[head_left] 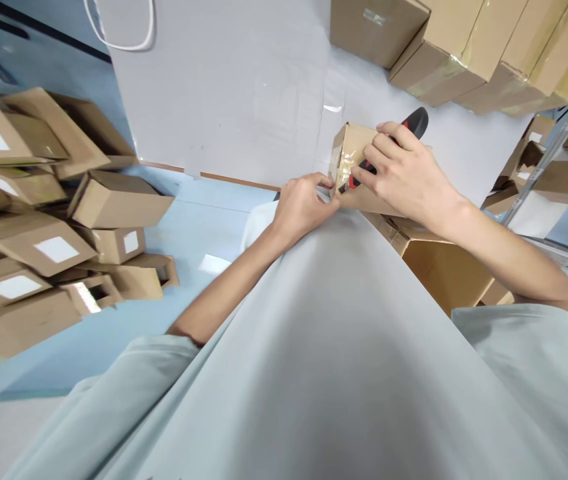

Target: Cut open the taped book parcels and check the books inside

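A small cardboard box (359, 141) with shiny tape on its end sits at the near edge of the table, close against my body. My right hand (399, 167) is closed around a black and red box cutter (415, 123). The cutter's tip points down at the taped end of the box, near its lower corner. At that same corner my left hand (304, 203) holds the box between thumb and fingers. What lies under the left fingertips is partly hidden.
The grey-white table (224, 93) spreads ahead, with several taped cartons (444, 60) along its far right. An open carton (444, 270) stands below, right of my body. Opened boxes (54, 247) are piled on the blue floor (204, 233) at left. A white cable (137, 47) loops at upper left.
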A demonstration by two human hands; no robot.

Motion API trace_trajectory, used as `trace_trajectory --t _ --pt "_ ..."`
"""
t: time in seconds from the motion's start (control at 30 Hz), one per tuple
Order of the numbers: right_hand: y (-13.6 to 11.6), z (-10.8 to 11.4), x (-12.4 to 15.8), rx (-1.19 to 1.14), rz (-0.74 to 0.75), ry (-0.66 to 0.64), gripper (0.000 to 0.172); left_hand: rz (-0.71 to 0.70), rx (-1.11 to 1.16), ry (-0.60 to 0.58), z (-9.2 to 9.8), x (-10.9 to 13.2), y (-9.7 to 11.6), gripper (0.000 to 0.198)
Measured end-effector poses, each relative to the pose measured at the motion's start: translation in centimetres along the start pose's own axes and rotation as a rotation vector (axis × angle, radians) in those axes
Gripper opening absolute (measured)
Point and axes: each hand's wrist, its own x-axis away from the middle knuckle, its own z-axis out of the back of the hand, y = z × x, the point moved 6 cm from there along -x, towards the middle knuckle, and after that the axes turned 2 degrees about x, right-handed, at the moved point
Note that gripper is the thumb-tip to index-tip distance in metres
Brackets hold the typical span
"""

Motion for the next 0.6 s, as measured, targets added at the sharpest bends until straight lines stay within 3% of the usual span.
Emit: trace_trajectory --t 0.1,0.2,0.3,0.4,0.6 --pt "0.4 -0.9 0.0 -0.085 0.004 0.023 0.070 0.040 0.013 0.025 -0.2 0.2 -0.2 0.024" --pt "0.5 -1.1 0.0 -0.145 0.020 0.007 0.066 0.058 0.022 0.043 -0.4 0.2 -0.4 0.023" --pt "0.5 -0.6 -0.1 -0.174 0.042 -0.008 0.063 0.078 0.032 0.039 -0.7 0.1 -0.5 0.022" --pt "0.3 0.5 -0.5 -0.159 0.076 -0.003 0.072 0.098 0.052 0.041 -0.9 0.0 -0.8 0.023" --pt "-0.6 1.8 -1.4 -0.117 0.145 -0.161 0.069 0.104 0.113 0.041 -1.2 -0.2 -1.5 0.026"
